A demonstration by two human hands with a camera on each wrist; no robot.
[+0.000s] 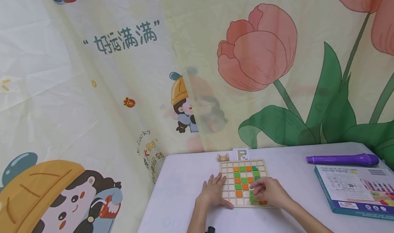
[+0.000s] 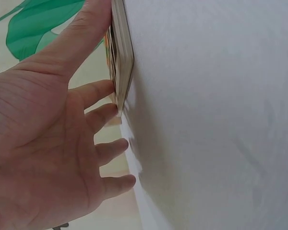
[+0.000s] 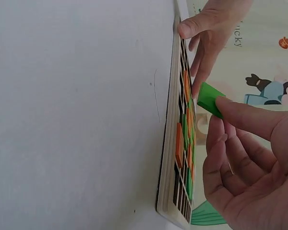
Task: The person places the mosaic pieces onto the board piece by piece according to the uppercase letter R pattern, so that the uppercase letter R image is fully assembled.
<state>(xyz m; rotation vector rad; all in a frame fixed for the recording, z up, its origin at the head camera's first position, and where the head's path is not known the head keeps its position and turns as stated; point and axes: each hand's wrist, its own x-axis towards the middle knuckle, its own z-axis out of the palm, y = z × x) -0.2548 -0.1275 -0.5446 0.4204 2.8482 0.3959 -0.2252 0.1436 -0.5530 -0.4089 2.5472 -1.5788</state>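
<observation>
A square wooden grid board [image 1: 226,188] lies on the white table, with several orange and green tiles set in its cells. My left hand [image 1: 211,192] rests at the board's left side, fingers spread. In the left wrist view, the thumb and fingertips of that hand [image 2: 48,124] touch the board's edge [image 2: 127,52]. Above the board's right part, my right hand [image 1: 274,192] pinches a green tile [image 3: 210,98] between thumb and fingers; the right wrist view shows it raised off the board. Some cells under the right hand are hidden in the head view.
Behind the board stand a small wooden holder [image 1: 223,157] and a pattern card [image 1: 241,154] with coloured squares. To the right lie a purple microphone-shaped object [image 1: 341,159] and a flat printed box [image 1: 354,192]. A printed curtain [image 1: 197,55] hangs behind the table.
</observation>
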